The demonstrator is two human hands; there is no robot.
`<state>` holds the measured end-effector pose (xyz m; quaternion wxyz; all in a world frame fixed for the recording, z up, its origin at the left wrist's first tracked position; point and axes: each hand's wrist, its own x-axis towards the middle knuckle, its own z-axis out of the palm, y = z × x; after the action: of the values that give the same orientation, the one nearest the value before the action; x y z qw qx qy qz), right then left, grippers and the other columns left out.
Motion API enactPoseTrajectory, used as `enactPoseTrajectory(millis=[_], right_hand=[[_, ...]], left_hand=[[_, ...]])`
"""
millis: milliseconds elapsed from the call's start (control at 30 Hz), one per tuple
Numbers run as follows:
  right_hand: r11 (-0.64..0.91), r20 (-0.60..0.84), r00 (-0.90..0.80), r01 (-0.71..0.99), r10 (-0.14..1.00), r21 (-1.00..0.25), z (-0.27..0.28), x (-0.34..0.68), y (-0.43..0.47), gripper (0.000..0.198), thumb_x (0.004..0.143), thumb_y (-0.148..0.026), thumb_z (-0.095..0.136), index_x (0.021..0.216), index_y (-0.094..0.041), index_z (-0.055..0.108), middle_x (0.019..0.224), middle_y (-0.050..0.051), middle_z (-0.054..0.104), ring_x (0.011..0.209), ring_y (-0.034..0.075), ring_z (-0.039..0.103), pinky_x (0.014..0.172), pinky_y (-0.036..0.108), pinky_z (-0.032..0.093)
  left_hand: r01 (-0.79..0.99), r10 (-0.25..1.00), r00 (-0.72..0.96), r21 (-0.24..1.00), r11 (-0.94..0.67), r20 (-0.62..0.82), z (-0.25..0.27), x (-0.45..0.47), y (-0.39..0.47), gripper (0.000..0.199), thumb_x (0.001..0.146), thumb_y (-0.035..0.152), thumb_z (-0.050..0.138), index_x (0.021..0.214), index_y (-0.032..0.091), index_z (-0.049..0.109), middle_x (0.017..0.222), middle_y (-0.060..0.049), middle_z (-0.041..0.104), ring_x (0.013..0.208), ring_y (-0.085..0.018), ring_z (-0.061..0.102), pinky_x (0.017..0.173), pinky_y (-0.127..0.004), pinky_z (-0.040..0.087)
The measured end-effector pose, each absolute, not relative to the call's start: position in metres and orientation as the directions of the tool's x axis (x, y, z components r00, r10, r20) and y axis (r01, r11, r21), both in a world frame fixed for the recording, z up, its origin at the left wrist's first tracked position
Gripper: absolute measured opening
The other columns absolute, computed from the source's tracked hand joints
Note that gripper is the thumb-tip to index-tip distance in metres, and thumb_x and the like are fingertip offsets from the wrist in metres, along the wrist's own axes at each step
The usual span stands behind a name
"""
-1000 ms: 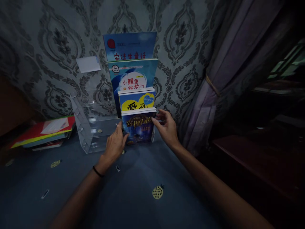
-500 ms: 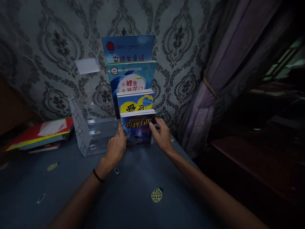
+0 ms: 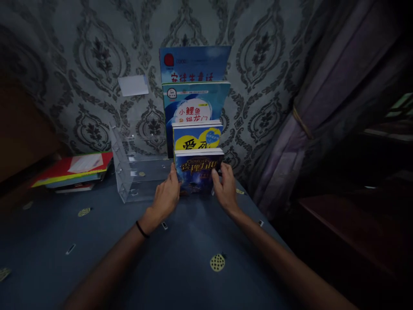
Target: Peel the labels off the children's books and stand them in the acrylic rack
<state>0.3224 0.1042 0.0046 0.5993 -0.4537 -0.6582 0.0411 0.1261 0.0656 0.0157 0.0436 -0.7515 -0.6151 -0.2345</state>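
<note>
Several books stand upright in tiers in a clear acrylic rack (image 3: 121,172) against the wall. At the front is a dark blue book (image 3: 195,176) with gold lettering. My left hand (image 3: 166,193) holds its left edge, some fingers hidden behind it. My right hand (image 3: 225,187) grips the right edge, thumb against the cover and fingers round the side. Behind it rises a blue and yellow book (image 3: 196,137), then a teal book (image 3: 196,101) with red characters on a white oval. The tallest, at the back, is a blue book (image 3: 196,62) with red characters.
On the left, a pile with a red and yellow folder (image 3: 71,168) lies on the blue tablecloth (image 3: 145,267). A white card (image 3: 134,85) shows above the rack's left side. A tied purple curtain (image 3: 290,129) hangs at the right, past the table's edge.
The view has turned a little to the left, so the rack and books appear farther right. Both hands stay at the front book's sides, and its cover shows more upright.
</note>
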Motion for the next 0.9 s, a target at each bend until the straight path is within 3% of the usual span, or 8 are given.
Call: enactPoseTrajectory(millis=[167,400,567,700,800,900], right_hand=[[0.545,0.728,0.194,0.544,0.658,-0.638,-0.014,0.313,0.1,0.044,0.099,-0.044,0.041,0.133,-0.019,0.054,0.124,0.015,0.056,0.12,0.029,0.054,0.103,0.05,0.047],[0.525,0.72,0.228,0.547,0.656,-0.652,-0.018,0.311,0.101,0.041,0.098,-0.044,0.041,0.128,-0.021,0.056,0.116,0.013,0.058,0.114,0.029,0.055,0.102,0.051,0.046],[0.53,0.732,0.235,0.555,0.639,-0.641,-0.021,0.317,0.104,0.039,0.095,-0.041,0.045,0.125,-0.021,0.06,0.117,0.013,0.06,0.112,0.028,0.058,0.099,0.051,0.049],[0.53,0.71,0.217,0.529,0.67,-0.663,-0.027,0.327,0.107,0.044,0.093,-0.039,0.047,0.132,-0.021,0.058,0.127,0.014,0.058,0.12,0.029,0.056,0.106,0.054,0.045],[0.52,0.679,0.216,0.497,0.701,-0.695,-0.031,0.33,0.101,0.049,0.092,-0.038,0.049,0.137,-0.021,0.056,0.131,0.013,0.057,0.123,0.029,0.057,0.108,0.055,0.044],[0.502,0.652,0.223,0.477,0.725,-0.721,-0.035,0.329,0.09,0.05,0.092,-0.039,0.051,0.138,-0.02,0.057,0.13,0.014,0.059,0.119,0.029,0.059,0.107,0.055,0.045]], left_hand=[[0.942,0.906,0.173,0.204,-0.267,0.388,0.015,0.123,0.066,0.084,0.102,0.02,0.038,0.157,0.01,-0.024,0.13,-0.026,0.066,0.097,-0.028,0.075,0.077,-0.035,0.058],[0.934,0.938,0.172,0.252,-0.253,0.302,0.024,0.125,0.063,0.086,0.096,0.01,0.039,0.158,0.01,-0.021,0.129,-0.026,0.065,0.101,-0.029,0.074,0.083,-0.04,0.057],[0.931,0.955,0.187,0.269,-0.248,0.232,0.036,0.122,0.057,0.08,0.098,0.015,0.044,0.161,0.007,-0.004,0.133,-0.028,0.063,0.11,-0.031,0.071,0.086,-0.038,0.055],[0.938,0.96,0.214,0.236,-0.253,0.179,0.052,0.102,0.055,0.073,0.098,0.015,0.044,0.162,0.01,0.009,0.111,-0.02,0.074,0.101,-0.032,0.073,0.085,-0.041,0.055],[0.911,0.949,0.2,0.311,-0.272,0.244,0.064,0.08,0.058,0.064,0.097,0.011,0.041,0.159,0.018,0.026,0.11,-0.013,0.075,0.1,-0.027,0.073,0.087,-0.038,0.056],[0.858,0.934,0.175,0.417,-0.3,0.312,0.069,0.065,0.063,0.052,0.097,0.008,0.039,0.148,0.017,0.045,0.117,-0.01,0.074,0.105,-0.024,0.071,0.093,-0.037,0.055]])
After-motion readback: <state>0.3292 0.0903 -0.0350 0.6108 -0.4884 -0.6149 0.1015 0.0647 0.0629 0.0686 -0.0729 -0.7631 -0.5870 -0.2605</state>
